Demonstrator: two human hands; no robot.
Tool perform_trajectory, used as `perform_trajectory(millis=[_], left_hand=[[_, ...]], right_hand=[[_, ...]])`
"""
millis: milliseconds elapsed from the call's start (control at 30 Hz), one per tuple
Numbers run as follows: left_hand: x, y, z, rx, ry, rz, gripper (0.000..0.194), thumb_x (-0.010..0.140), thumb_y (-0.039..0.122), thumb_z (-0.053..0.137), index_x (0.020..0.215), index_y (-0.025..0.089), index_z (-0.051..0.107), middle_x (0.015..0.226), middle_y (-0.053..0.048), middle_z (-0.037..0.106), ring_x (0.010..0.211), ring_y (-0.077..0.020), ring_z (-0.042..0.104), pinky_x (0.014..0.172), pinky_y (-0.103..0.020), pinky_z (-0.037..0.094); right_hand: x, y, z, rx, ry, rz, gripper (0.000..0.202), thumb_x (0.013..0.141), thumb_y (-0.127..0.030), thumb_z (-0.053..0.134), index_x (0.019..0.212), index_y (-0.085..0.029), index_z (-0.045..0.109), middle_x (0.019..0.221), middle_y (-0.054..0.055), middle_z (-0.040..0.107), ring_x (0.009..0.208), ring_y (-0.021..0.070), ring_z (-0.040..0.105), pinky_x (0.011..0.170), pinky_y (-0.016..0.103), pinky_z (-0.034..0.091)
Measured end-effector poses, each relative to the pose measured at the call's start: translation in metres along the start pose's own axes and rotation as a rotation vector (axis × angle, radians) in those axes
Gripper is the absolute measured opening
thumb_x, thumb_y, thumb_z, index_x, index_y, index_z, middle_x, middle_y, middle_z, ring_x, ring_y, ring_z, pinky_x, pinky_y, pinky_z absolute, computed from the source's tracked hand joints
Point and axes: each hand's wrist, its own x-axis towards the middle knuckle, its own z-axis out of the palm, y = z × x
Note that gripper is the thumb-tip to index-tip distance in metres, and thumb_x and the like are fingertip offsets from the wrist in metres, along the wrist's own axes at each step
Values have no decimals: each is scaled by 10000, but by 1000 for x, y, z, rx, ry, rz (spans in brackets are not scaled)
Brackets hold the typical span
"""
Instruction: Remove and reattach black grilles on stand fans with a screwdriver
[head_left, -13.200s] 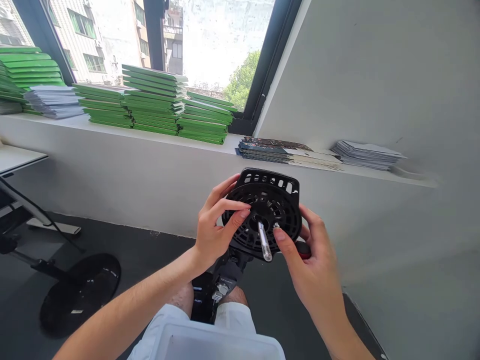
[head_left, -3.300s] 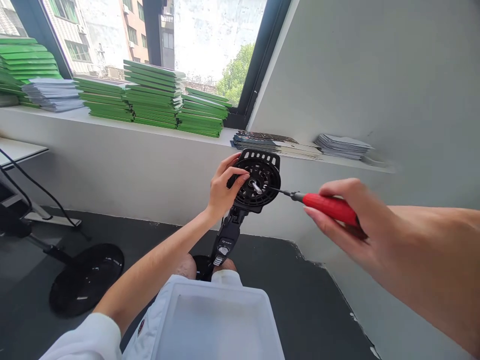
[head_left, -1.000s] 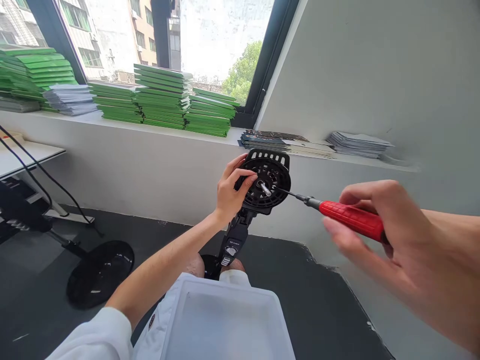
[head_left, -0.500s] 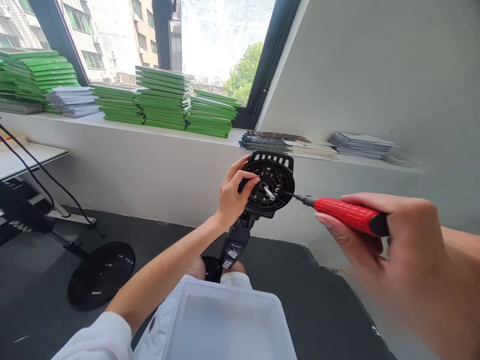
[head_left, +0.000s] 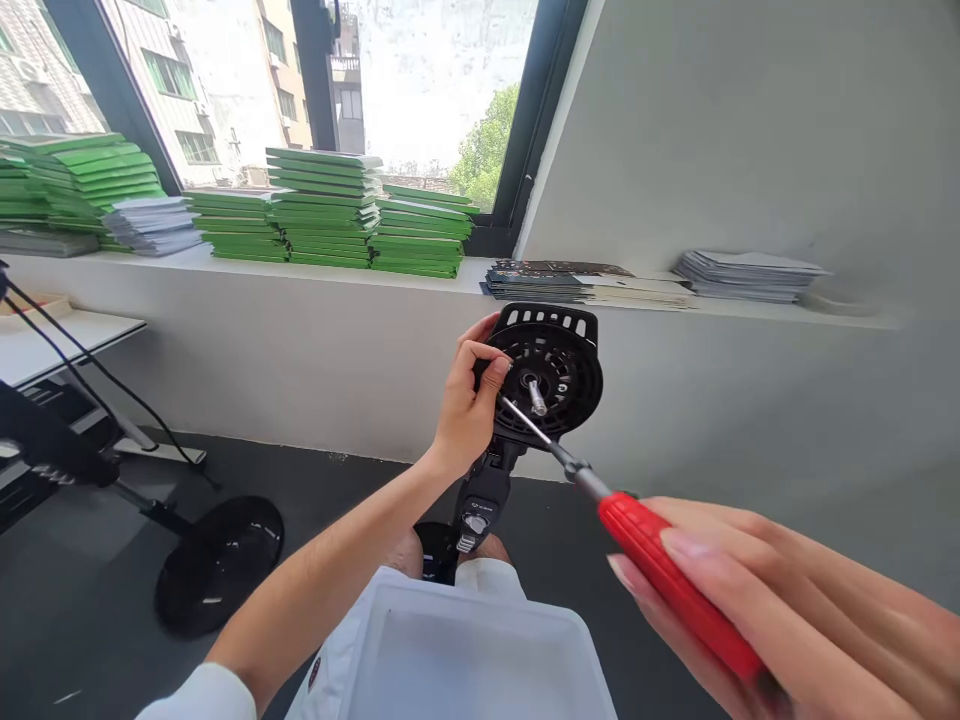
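Observation:
A black round fan motor housing (head_left: 577, 385) with a silver shaft (head_left: 537, 397) at its centre tops a black fan stand (head_left: 480, 500). My left hand (head_left: 469, 400) grips the left side of the housing, thumb and index finger close together at its front. Whether a small part sits between those fingertips I cannot tell. My right hand (head_left: 757, 580) is closed around a screwdriver with a red handle (head_left: 675, 580). Its thin metal tip reaches the lower left of the housing, just below my left thumb.
A white plastic tray (head_left: 480, 660) rests on my lap. Stacked green books (head_left: 322, 215) and papers (head_left: 750, 275) line the windowsill behind the fan. Another black fan base (head_left: 225, 565) stands on the floor at left, near a white table (head_left: 67, 335) with hanging cables.
The screwdriver tip has moved from the right side of the housing to its lower left. My right hand has come lower and tilted the handle. My left hand keeps its place on the housing.

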Motion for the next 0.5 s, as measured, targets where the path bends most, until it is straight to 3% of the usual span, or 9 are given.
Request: perform_trajectory(millis=[100, 167, 267, 400, 500], left_hand=[[-2, 0, -1, 24, -4, -40, 236, 1067, 460, 474, 987, 244, 525, 1523, -66, 548, 1351, -203, 564, 1163, -380, 438], [-3, 0, -2, 45, -11, -54, 236, 1069, 467, 466, 982, 254, 518, 1518, -43, 556, 1305, -188, 586, 1136, -361, 456], [-4, 2, 0, 29, 5, -81, 255, 1066, 479, 472, 965, 249, 518, 1534, -35, 542, 1303, -188, 578, 1126, -353, 450], [-7, 6, 6, -14, 82, -126, 271, 1049, 492, 512, 952, 240, 546, 1512, -41, 558, 1326, -199, 554, 1168, -368, 407], [-10, 6, 10, -39, 118, -130, 264, 1047, 484, 523, 946, 242, 554, 1472, -29, 588, 1286, -186, 577, 1141, -346, 429]], right_hand=[[5, 5, 11, -162, 8, -13, 87, 1003, -143, 605, 1079, -184, 619, 912, 37, 765, 766, 154, 726, 754, 304, 544], [5, 4, 15, -188, 24, -15, 131, 992, -158, 642, 1114, -185, 602, 912, 36, 772, 777, 165, 735, 751, 307, 534], [-1, 1, 17, -156, 3, 18, 284, 943, -126, 711, 1188, -168, 571, 953, 63, 784, 852, 199, 748, 804, 337, 541], [-22, 1, 24, -88, -41, 36, 309, 936, -103, 699, 1227, -135, 602, 1102, 144, 769, 992, 255, 743, 836, 394, 572], [-41, 1, 31, 4, -55, 155, 342, 923, -102, 704, 1238, -217, 638, 1190, 91, 756, 1081, 231, 729, 884, 379, 607]])
